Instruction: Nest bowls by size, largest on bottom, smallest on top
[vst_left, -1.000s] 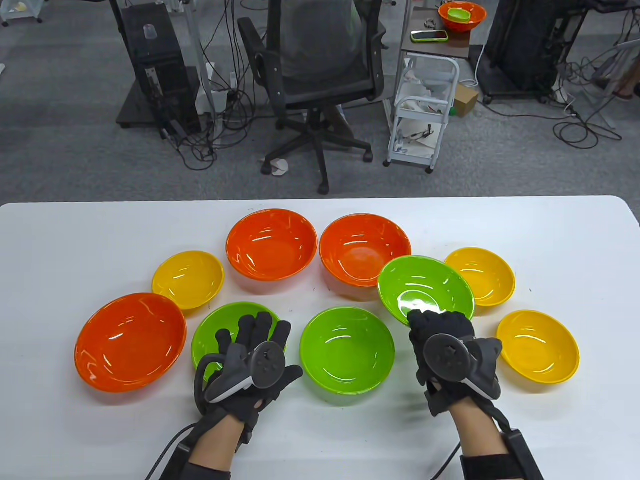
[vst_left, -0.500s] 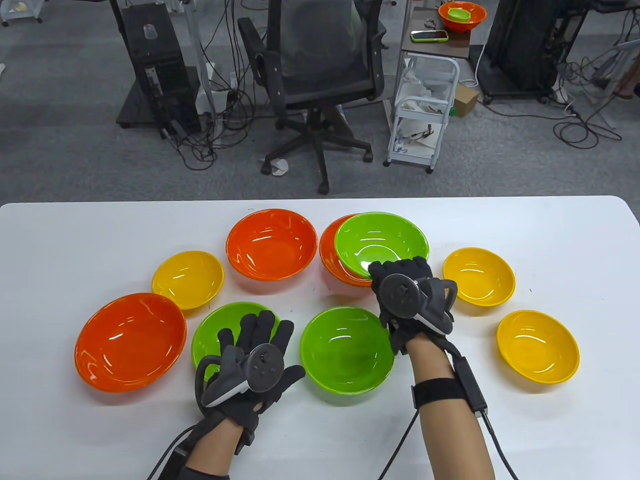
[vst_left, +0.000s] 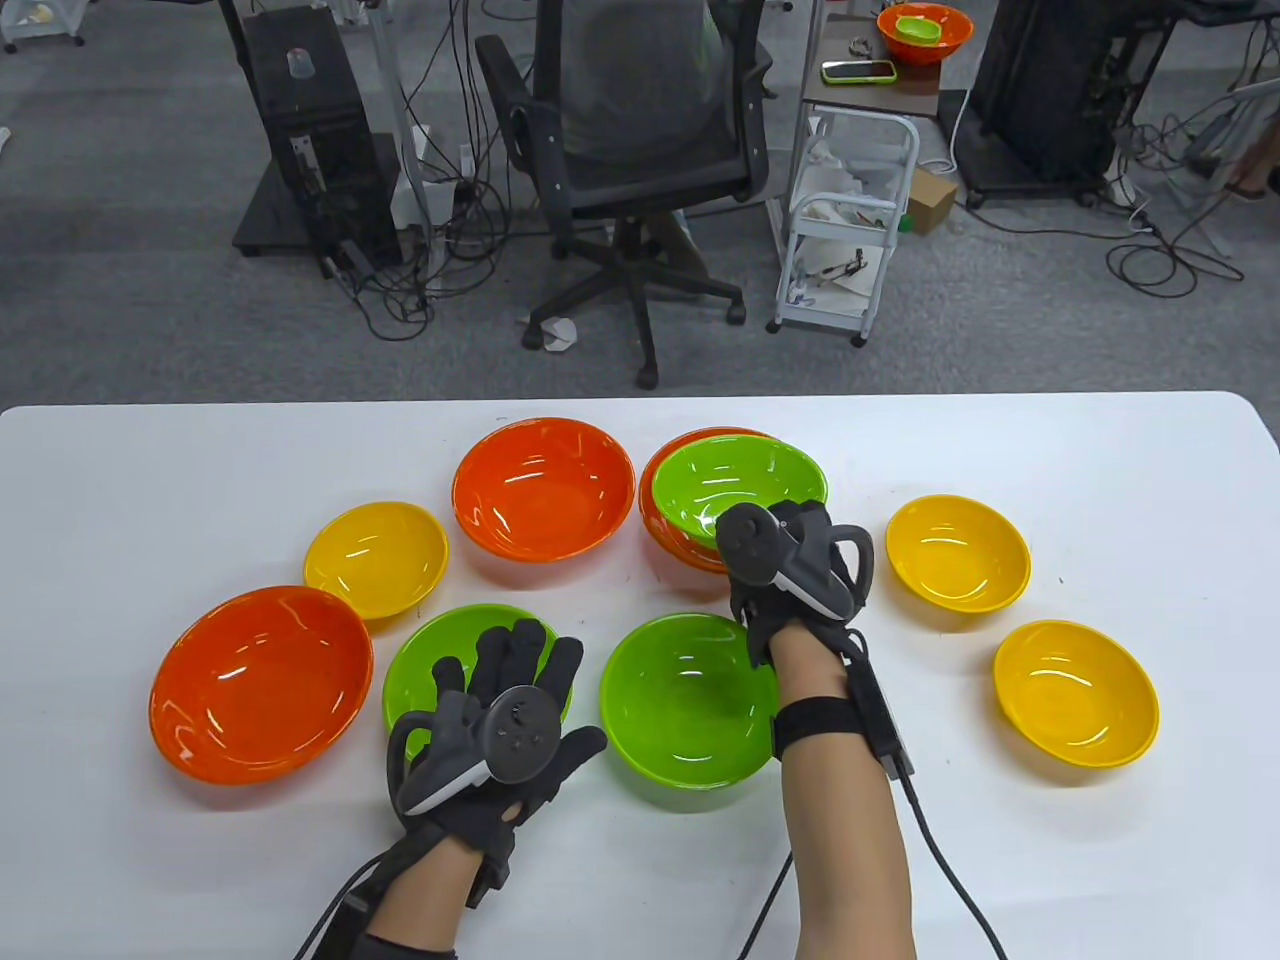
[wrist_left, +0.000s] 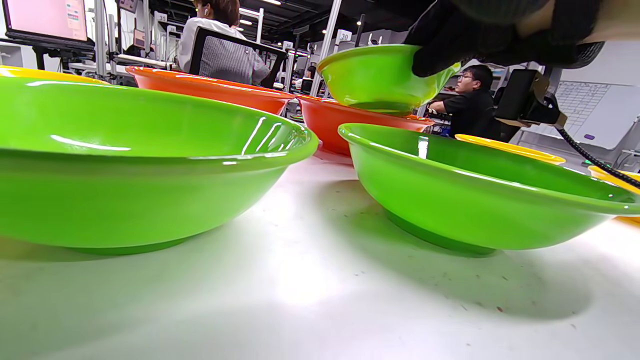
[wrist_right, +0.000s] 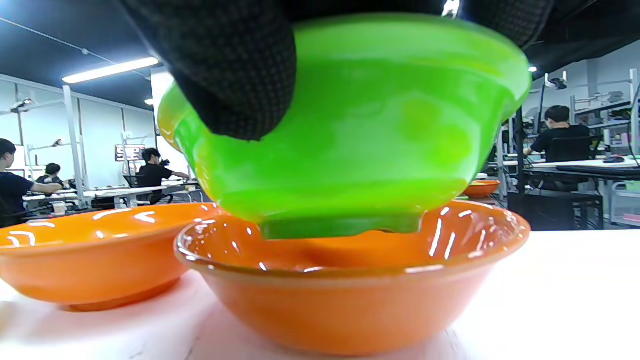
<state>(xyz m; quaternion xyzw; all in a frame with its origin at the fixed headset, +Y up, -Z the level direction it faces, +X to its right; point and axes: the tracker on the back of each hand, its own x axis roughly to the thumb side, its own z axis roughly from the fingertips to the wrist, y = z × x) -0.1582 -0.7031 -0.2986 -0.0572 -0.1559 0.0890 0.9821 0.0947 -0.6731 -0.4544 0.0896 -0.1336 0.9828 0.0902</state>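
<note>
wrist view: green bowl (wrist_right: 350, 130) above orange bowl (wrist_right: 350, 295).

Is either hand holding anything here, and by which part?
The right hand holds a green bowl by its near rim, above an orange bowl. The left hand holds nothing.

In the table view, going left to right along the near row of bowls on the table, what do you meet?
Large orange bowl → green bowl under the left hand → left hand → middle green bowl → near yellow bowl.
</note>
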